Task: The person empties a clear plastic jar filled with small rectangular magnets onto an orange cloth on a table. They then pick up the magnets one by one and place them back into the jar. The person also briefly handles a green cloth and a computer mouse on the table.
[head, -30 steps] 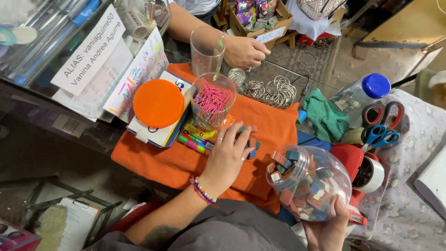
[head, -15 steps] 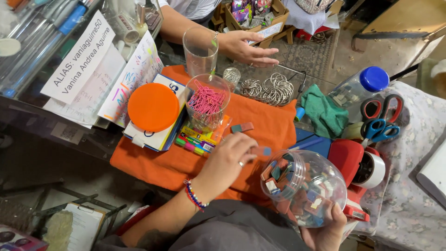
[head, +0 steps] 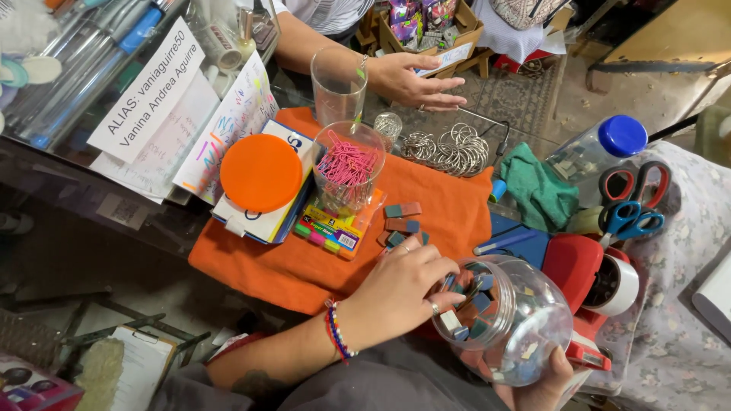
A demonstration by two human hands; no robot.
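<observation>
- The right hand (head: pixel 537 384) cups a clear plastic jar (head: pixel 506 323) from below, its fingers curled against the underside; the jar lies tilted at the lower right, mouth towards the left.
- The left hand (head: pixel 400 293), a beaded bracelet on its wrist, reaches into the jar's mouth; its fingers (head: pixel 449 278) are bent among the small erasers inside, and whether they grip one cannot be told.
- More small erasers (head: pixel 401 221) lie loose on the orange cloth (head: pixel 449 198), just beyond the left hand.
- A clear cup of pink paper clips (head: pixel 346 167) stands upright on the cloth beside an orange lid (head: pixel 261 173).
- Another person's hand (head: pixel 415 80) rests flat near a heap of metal rings (head: pixel 449 148).
</observation>
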